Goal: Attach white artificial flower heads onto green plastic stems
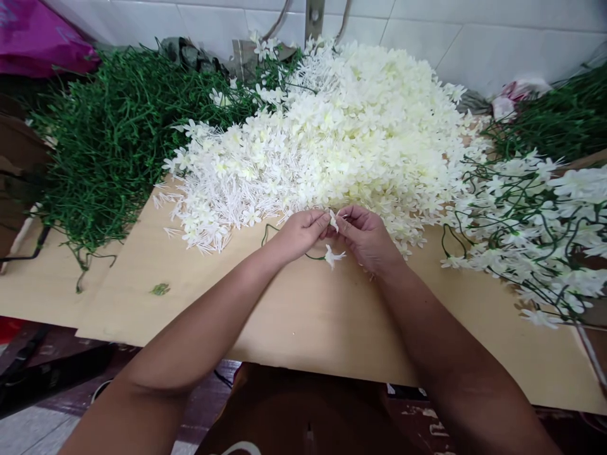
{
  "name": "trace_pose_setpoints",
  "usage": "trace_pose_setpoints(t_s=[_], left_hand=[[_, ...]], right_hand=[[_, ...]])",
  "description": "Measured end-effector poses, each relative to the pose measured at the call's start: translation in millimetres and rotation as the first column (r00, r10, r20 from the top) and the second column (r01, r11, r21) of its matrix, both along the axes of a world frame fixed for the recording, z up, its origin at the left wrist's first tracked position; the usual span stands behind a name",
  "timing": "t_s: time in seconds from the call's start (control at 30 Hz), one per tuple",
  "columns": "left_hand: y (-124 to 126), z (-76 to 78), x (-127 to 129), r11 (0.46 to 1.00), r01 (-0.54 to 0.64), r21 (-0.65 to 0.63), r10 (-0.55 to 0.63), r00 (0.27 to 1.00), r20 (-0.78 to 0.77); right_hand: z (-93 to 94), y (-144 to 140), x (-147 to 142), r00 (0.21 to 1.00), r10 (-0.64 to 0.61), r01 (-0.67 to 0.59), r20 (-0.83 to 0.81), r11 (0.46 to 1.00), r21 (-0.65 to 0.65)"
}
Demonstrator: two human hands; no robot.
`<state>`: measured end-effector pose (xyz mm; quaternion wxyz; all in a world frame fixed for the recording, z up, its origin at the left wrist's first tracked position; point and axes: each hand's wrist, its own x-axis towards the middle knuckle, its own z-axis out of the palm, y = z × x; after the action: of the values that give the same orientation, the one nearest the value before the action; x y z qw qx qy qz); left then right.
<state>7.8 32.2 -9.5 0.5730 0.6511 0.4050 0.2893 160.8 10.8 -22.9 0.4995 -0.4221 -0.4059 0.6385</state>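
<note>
My left hand (306, 232) is closed around a thin green artificial stem (266, 235), whose end curves out to the left of it. A white artificial flower (334, 258) hangs just below, on a green stem that comes from between the fingers. My right hand (367, 235) pinches a small white flower (333, 220) at the point where the two hands meet. Fingers of both hands partly cover this flower. Right behind them rises a large heap of loose white and pale yellow flowers (379, 126) with white stalks.
Green stems (118, 126) lie piled at the left, with more green stems (564, 117) at the far right. Stemmed white flowers (535, 234) gather on the right. A small green scrap (160, 289) lies on the tan board (199, 303). A purple bag (42, 38) stands back left by the tiled wall.
</note>
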Motion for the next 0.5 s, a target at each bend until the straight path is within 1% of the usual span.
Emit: trace_pose_setpoints(t_s=[0.1,0.2,0.33,0.5], left_hand=[[0.7,4.0,-3.9,0.998,0.051,-0.032,-0.049,0.996,0.074],[0.7,6.0,-6.3,0.996,0.081,-0.045,-0.078,0.995,0.062],[0.4,3.3,-4.8,0.999,0.044,-0.029,-0.043,0.998,0.034],[0.8,0.9,-1.8,1.0,0.027,-0.005,-0.027,0.999,0.04]], right_hand=[[1.2,1.1,3.5,0.999,0.009,-0.01,-0.041,0.999,-0.033],[2.8,1.4,5.4,0.998,0.015,-0.018,-0.053,0.998,-0.059],[3.2,0.9,6.3,0.999,0.007,-0.009,-0.033,0.998,-0.061],[3.4,-0.1,5.8,0.997,0.047,-0.049,-0.056,0.998,-0.044]])
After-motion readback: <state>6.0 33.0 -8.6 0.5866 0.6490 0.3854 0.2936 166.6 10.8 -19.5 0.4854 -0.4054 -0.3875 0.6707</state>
